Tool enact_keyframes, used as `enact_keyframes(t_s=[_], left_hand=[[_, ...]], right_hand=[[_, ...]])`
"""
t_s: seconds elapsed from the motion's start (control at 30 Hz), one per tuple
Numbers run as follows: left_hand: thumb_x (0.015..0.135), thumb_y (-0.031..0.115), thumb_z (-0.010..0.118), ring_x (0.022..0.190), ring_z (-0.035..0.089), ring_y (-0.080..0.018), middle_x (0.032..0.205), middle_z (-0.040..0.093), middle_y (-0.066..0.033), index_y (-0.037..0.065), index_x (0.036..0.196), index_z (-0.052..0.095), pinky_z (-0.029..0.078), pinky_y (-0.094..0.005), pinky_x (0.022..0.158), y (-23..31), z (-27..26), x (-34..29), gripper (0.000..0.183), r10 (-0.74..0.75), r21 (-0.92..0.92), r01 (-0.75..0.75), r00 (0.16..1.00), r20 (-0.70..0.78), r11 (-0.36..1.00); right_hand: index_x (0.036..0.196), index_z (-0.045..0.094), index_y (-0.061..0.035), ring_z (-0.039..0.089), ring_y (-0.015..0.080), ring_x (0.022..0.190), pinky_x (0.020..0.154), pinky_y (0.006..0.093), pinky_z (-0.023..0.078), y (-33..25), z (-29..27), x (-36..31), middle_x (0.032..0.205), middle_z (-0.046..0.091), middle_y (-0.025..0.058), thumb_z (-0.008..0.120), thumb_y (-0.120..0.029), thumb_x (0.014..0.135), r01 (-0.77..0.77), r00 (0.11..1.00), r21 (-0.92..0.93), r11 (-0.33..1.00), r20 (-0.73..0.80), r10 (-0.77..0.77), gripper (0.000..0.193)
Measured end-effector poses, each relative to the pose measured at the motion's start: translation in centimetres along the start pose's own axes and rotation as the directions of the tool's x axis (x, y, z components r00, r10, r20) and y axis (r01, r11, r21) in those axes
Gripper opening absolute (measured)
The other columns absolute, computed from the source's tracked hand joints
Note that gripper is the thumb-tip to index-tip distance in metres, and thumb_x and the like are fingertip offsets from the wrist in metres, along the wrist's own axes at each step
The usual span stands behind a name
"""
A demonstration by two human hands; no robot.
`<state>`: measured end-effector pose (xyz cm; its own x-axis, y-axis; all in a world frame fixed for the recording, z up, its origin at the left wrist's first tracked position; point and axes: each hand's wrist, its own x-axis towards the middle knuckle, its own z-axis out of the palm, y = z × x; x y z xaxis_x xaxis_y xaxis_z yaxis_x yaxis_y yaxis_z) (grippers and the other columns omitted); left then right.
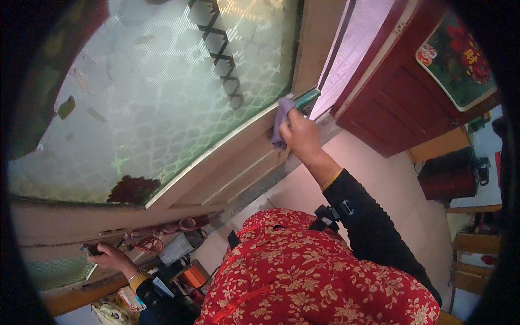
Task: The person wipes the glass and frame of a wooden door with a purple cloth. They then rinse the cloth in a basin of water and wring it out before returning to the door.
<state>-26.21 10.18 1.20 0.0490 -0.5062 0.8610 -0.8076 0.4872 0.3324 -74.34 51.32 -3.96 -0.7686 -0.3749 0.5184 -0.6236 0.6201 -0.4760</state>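
My right hand [301,136] is closed on a purple cloth [280,123] and presses it to the frame of a door with a large patterned glass pane [162,86]. Just past the cloth, a teal strip [309,98] shows at the end of the pale trim [216,154] under the pane. Far to the lower left, my left hand [110,259] is closed around a small dark thing [91,249] by the door's other side. What that thing is, I cannot make out.
A dark red door [398,97] with a green poster [460,62] stands at the right. Below it is a dark red box-shaped thing [448,173] on a surface. Shelves [471,260] line the right edge. Bags and boxes, one of them orange [194,275], crowd beside my left arm.
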Motion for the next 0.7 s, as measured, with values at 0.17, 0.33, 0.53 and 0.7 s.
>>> enact_keyframes(t_s=[0.17,0.33,0.53,0.7], left_hand=[[0.090,0.021,0.048,0.084,0.058,-0.0470,0.102,0.058,-0.0325,-0.006,0.117,0.040,0.047,-0.0538,0.073,-0.8,0.2,-0.2,0.040,-0.052,-0.127,0.057,0.998,0.041,0.990],[0.090,0.021,0.048,0.085,0.058,-0.0462,0.102,0.058,-0.0325,-0.006,0.115,0.040,0.046,-0.0536,0.075,-2.0,0.6,-0.2,0.037,0.040,0.140,-0.034,0.998,-0.041,0.990],[0.091,0.021,0.048,0.087,0.057,-0.0470,0.105,0.056,-0.0335,-0.009,0.113,0.040,0.046,-0.0542,0.077,-0.6,0.1,-0.1,0.039,-0.084,-0.142,0.094,0.994,0.073,0.985],[0.091,0.022,0.049,0.091,0.057,-0.0473,0.109,0.055,-0.0338,-0.009,0.116,0.040,0.046,-0.0524,0.081,1.0,-0.6,0.1,0.040,-0.066,-0.028,0.068,0.997,0.044,0.997]], right_hand=[[0.118,0.062,-0.0116,0.065,0.0381,0.073,0.063,0.0461,0.052,-0.5,-0.3,0.2,0.082,0.066,0.0185,0.061,-0.017,0.084,0.005,0.999,0.120,0.993,-0.036,-0.001,0.034],[0.115,0.062,-0.0105,0.066,0.0363,0.072,0.063,0.0450,0.052,-1.7,-0.8,0.2,0.081,0.066,0.0173,0.060,-0.017,0.085,0.035,0.987,0.078,0.996,0.157,-0.047,0.030],[0.121,0.060,-0.0133,0.066,0.0378,0.075,0.066,0.0455,0.053,-1.8,-0.8,0.3,0.084,0.067,0.0192,0.061,-0.019,0.086,-0.089,0.996,0.146,0.985,0.038,0.084,0.035],[0.121,0.059,-0.0049,0.067,0.0240,0.077,0.070,0.0366,0.053,-2.1,0.0,-1.3,0.087,0.068,0.0138,0.060,-0.015,0.088,-0.120,0.982,0.535,0.836,0.186,0.022,0.035]])
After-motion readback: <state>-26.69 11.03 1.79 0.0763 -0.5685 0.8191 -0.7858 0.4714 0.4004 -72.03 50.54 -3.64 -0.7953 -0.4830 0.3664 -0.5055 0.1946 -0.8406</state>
